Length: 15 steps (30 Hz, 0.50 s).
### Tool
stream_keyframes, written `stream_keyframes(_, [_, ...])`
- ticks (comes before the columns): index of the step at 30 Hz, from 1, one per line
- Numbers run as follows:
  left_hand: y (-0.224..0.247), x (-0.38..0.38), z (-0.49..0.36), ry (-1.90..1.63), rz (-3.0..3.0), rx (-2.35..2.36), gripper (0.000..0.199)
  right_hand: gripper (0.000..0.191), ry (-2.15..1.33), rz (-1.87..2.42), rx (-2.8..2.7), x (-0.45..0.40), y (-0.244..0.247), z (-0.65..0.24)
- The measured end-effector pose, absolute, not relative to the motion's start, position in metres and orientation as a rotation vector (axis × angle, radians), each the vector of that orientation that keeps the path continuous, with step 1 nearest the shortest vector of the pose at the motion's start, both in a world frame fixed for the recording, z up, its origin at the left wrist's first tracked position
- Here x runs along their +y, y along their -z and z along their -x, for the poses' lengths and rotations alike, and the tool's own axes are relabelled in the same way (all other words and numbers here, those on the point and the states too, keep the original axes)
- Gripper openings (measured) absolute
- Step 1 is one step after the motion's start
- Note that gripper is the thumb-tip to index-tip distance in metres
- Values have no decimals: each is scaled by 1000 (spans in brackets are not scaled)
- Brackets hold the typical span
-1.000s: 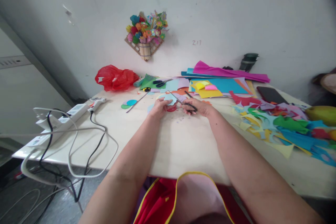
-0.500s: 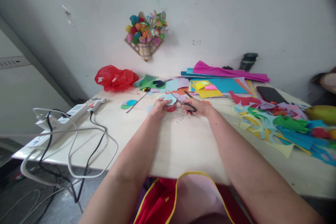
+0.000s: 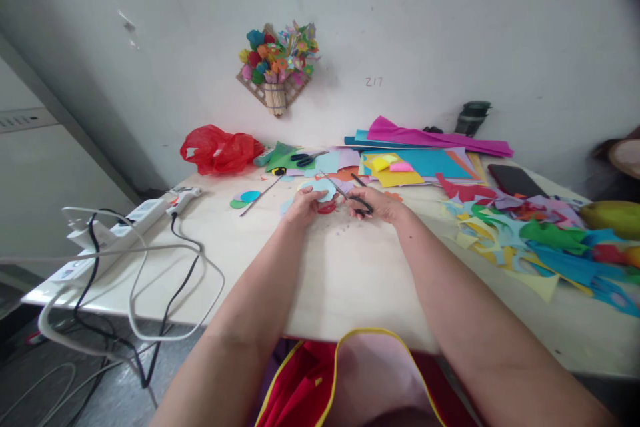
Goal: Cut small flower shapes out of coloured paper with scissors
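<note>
A light blue paper piece with a scalloped edge [image 3: 325, 189] is pinched in my left hand [image 3: 303, 204]. My right hand [image 3: 373, 205] is closed around the dark handles of a pair of scissors [image 3: 359, 201], whose blades are parted and point up and left, close to the paper's right edge. Red paper [image 3: 327, 207] lies just below the blue piece. Small paper snippets [image 3: 344, 229] are scattered on the table between my hands. An orange paper shape [image 3: 393, 197] is beyond my right hand.
Navy-handled scissors [image 3: 303, 159] and a red plastic bag [image 3: 220, 149] lie at the back. Coloured sheets [image 3: 425, 163] are stacked back right, near a phone [image 3: 517, 180]. Paper scraps [image 3: 550, 237] cover the right side. A power strip [image 3: 143, 215] with cables stands left.
The blue paper has turned slightly in my left hand and shows more of its scalloped edge. My right hand with the scissors has barely moved.
</note>
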<state>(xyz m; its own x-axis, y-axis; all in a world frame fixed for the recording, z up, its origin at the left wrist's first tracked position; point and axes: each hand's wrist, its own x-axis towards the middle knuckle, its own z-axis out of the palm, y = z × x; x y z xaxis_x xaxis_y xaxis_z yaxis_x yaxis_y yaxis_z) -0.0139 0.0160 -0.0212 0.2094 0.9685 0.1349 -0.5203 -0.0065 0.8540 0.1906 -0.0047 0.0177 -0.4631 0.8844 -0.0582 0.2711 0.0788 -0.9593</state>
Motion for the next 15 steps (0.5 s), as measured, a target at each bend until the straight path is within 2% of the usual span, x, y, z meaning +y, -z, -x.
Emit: stream_keyframes(15, [25,21,17,-1302,-952,616,35,31,-1397,1080,-1817,-4,-15,-194])
